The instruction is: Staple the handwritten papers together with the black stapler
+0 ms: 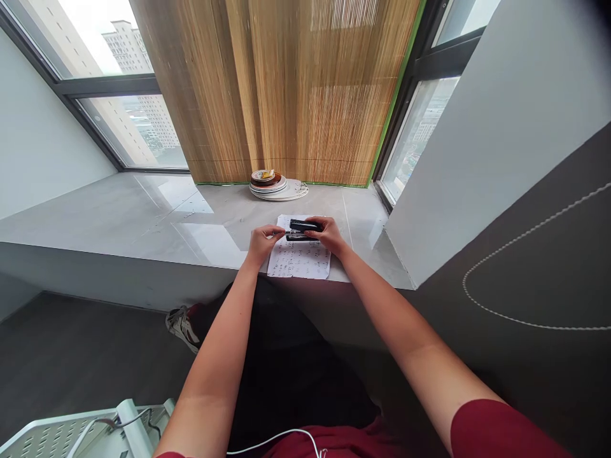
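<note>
Head: hands [331, 236] on stapler [304, 225] near sill edge [214, 263], room leftward.

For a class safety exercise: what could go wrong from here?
The stapler, held by the right hand, looks open; if it snapped shut, it might pinch the left hand at its end. The paper reaches the sill's front edge, so a nudge could slide it off.
</note>
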Available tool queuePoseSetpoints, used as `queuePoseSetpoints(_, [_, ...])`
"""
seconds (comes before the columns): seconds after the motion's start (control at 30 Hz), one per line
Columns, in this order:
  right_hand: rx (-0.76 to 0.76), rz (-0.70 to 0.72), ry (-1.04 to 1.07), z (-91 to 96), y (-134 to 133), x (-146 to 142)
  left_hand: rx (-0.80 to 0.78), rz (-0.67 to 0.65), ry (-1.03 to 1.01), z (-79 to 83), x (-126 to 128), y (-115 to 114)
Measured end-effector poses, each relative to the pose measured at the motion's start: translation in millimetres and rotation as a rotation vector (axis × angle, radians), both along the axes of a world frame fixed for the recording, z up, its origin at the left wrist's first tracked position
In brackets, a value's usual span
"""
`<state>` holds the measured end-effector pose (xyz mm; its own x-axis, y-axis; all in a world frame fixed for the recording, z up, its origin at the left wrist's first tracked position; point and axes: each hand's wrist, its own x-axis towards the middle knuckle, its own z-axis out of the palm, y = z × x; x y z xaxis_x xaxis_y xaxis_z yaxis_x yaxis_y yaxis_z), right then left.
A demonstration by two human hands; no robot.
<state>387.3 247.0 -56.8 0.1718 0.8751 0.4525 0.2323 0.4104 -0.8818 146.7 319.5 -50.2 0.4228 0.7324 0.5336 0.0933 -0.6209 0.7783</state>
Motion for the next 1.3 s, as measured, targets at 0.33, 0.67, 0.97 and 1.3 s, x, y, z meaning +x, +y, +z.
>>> queuePoseSetpoints(0.33, [-0.01,0.004,0.018,2.4,-2.8,-1.8,0.271,0.035,0.104,4.1,8.3,-7.0])
queuePoseSetpoints(0.67, [0.004,0.007,-0.019,5.2,-5.3,-1.8,0.3,0.009,0.196,7.3,9.9,-10.5])
queuePoseSetpoints(0.97, [-0.007,-0.01,-0.009,3.7,-3.3,-2.1,0.291,0.009,0.186,4.9,11.2,-7.2])
queuePoseSetpoints(1.3, [0.001,0.009,-0.02,2.8,-2.9,-0.3,0.125,0.109,0.057,8.2,1.8,-10.4])
